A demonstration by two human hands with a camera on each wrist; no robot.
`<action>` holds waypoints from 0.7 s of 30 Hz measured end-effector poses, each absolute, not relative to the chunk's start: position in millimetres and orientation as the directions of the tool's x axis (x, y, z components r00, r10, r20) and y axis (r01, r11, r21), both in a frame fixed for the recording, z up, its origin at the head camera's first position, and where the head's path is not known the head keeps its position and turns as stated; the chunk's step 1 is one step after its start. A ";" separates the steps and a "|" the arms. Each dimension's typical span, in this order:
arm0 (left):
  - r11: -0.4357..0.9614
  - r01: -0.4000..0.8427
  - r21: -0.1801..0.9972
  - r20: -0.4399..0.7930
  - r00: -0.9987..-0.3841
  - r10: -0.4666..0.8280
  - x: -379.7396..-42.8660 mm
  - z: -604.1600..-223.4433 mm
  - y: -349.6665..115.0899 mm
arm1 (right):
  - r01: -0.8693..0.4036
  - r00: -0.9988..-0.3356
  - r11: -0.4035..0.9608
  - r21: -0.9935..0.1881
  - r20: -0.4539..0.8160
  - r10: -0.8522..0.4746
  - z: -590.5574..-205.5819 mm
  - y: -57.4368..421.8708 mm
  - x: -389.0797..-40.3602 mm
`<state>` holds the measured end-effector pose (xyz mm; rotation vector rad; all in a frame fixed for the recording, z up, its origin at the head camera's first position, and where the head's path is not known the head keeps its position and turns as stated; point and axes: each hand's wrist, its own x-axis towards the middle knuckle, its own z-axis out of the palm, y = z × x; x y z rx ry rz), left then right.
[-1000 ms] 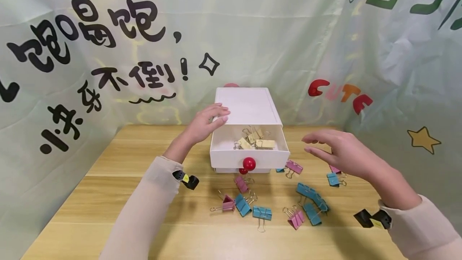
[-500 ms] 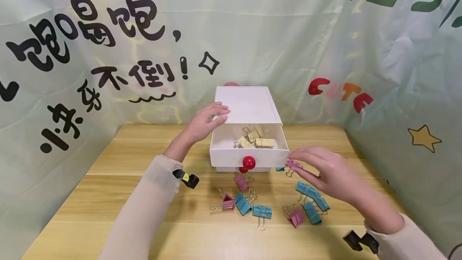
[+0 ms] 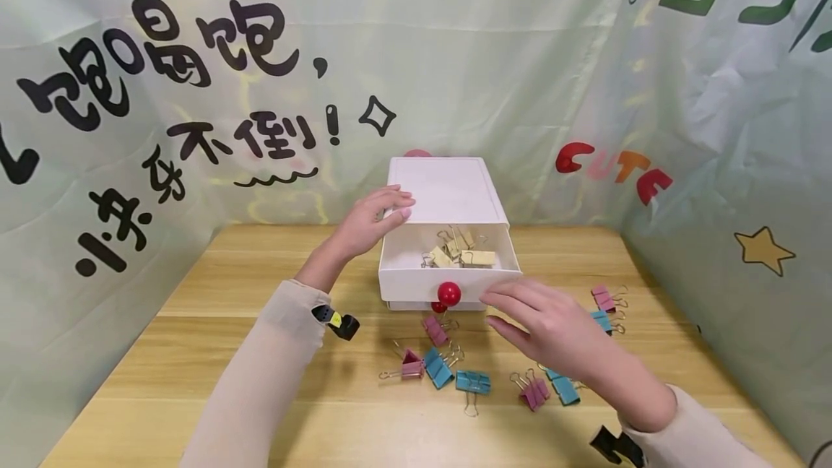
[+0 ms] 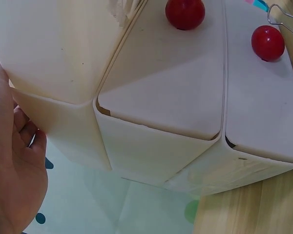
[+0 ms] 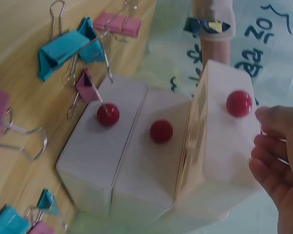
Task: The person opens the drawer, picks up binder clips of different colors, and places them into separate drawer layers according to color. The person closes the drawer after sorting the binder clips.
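Observation:
A white drawer cabinet stands at the back of the wooden table. Its top drawer is pulled out and holds several yellow binder clips. My left hand rests on the cabinet's upper left edge; in the left wrist view its fingers lie along the side. My right hand is at the right part of the drawer front, fingers slightly bent and holding nothing. In the right wrist view, its fingertips are close to the top drawer's red knob, apart from it.
Blue binder clips and pink binder clips lie scattered on the table before and right of the cabinet. Two lower drawers with red knobs are closed. A printed cloth hangs behind.
My right hand has moved left and down from the right of the cabinet to the drawer front. My left hand and the drawer have stayed in place.

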<state>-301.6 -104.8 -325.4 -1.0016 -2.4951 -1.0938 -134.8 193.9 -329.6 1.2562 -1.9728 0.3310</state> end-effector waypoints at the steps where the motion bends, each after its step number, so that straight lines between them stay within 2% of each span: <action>1: 0.484 0.674 0.557 0.460 -0.737 0.496 -301.5 -325.7 -104.9 | -0.859 -0.226 0.481 0.177 0.711 -0.666 -329.4 191.1 -134.9; 10: 0.481 0.675 0.559 0.459 -0.735 0.499 -300.7 -328.2 -106.1 | -0.880 -0.182 0.425 0.214 0.675 -0.715 -323.4 174.5 -139.7; 17: 0.478 0.677 0.559 0.463 -0.734 0.497 -302.0 -327.0 -106.4 | -0.872 -0.188 0.410 0.267 0.591 -0.785 -319.4 168.3 -145.3; 21: 0.477 0.680 0.557 0.465 -0.731 0.499 -301.5 -326.5 -106.6 | -0.872 -0.157 0.378 0.312 0.552 -0.819 -317.2 164.2 -149.7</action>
